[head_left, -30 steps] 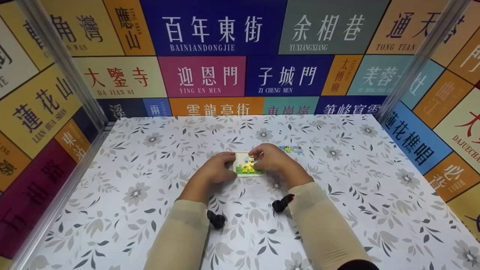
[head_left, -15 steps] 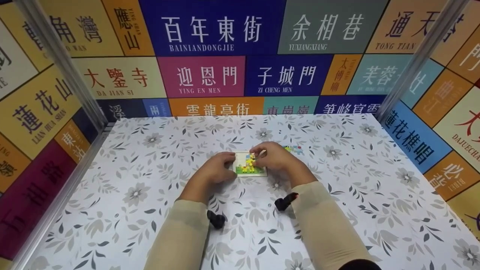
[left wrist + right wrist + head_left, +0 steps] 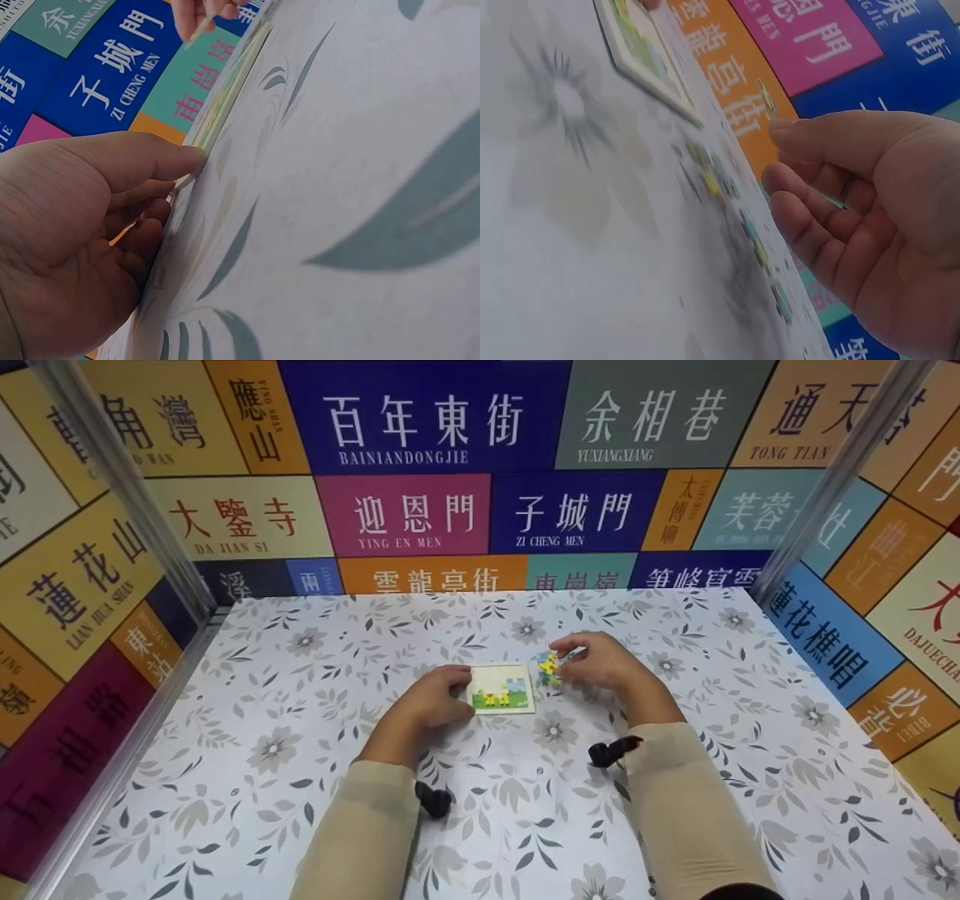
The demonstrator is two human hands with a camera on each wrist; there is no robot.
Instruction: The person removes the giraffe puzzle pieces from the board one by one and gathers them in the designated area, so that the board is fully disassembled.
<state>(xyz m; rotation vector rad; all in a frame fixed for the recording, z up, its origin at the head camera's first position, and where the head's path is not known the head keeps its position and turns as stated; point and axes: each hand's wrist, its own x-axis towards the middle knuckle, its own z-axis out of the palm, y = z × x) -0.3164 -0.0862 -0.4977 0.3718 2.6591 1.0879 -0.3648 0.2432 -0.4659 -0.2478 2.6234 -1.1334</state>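
Puzzle piece in right-hand pinch, tray gripped at left

Small piece (image 3: 768,99) held at one end by right hand (image 3: 600,661): thumb tip plain, opposing finger mostly hidden, other fingers loosely curled. Position: raised off the tablecloth (image 3: 510,810), right of frame centre in head view, just beside the tray (image 3: 491,676). Tray flat near frame centre; left hand (image 3: 437,696) on its left edge, closed on the rim with thumb and bent fingers. Inside, fitted pieces (image 3: 499,700) along the bottom and partway up the right; bare cream at upper left.

Risks, as judged: slip or twist of the thin piece from so small a hold; wrong orientation at the tray, from likeness of colours; fitted pieces jolted by a tug from the left hand; loose pieces (image 3: 756,244) swept aside by low right-hand fingers.

Views compared: from right wrist, clear gap between held piece and loose pieces; from head, hard to separate. Tray layout legible from head; nearly edge-on from left wrist, but thumb contact plain there.
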